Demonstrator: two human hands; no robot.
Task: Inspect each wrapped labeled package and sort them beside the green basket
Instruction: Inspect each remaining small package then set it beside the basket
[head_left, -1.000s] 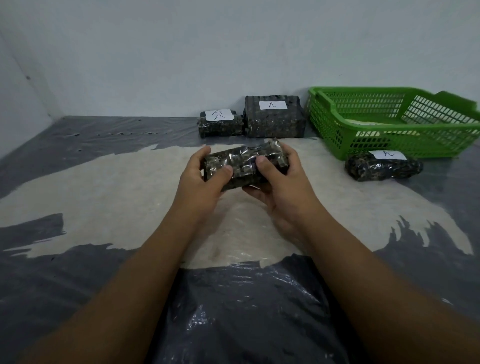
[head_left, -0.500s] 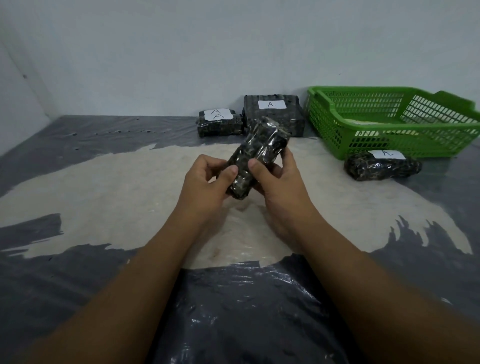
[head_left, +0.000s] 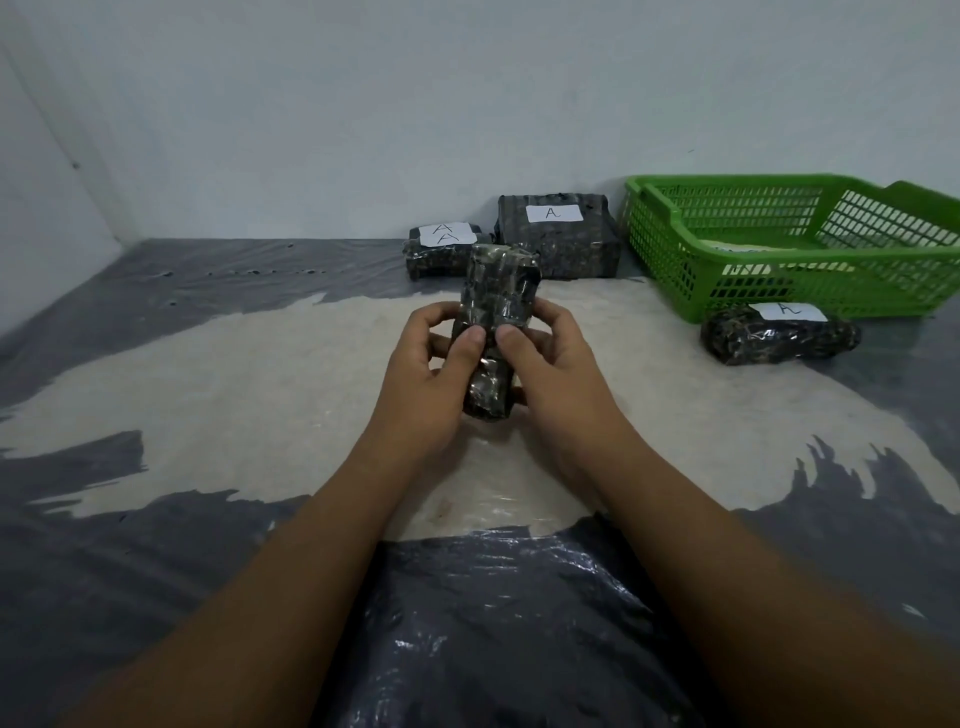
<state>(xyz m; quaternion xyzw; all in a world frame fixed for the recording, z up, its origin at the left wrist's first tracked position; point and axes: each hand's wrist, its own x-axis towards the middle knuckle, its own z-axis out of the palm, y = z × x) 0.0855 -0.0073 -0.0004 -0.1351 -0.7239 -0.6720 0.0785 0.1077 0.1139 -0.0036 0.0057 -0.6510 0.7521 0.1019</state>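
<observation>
A dark, shiny wrapped package (head_left: 496, 306) stands nearly upright above the middle of the surface. My left hand (head_left: 434, 374) and my right hand (head_left: 553, 371) both grip its lower half, thumbs pressed side by side on its near face. No label shows on the side facing me. The green basket (head_left: 675, 249) stands at the back right. A large package labelled A (head_left: 558, 244) lies just left of the basket, and a smaller one with a label (head_left: 441, 252) lies left of that. Another package labelled A (head_left: 774, 335) lies in front of the basket.
The surface is covered with dark plastic sheeting (head_left: 493, 623) and a pale sheet (head_left: 260, 389) across the middle. A plain wall (head_left: 363, 104) closes the back, close behind the basket and the packages.
Both hands have turned the held package from lying crosswise to standing nearly upright, its far end swinging up and away. The other packages and the basket have stayed put.
</observation>
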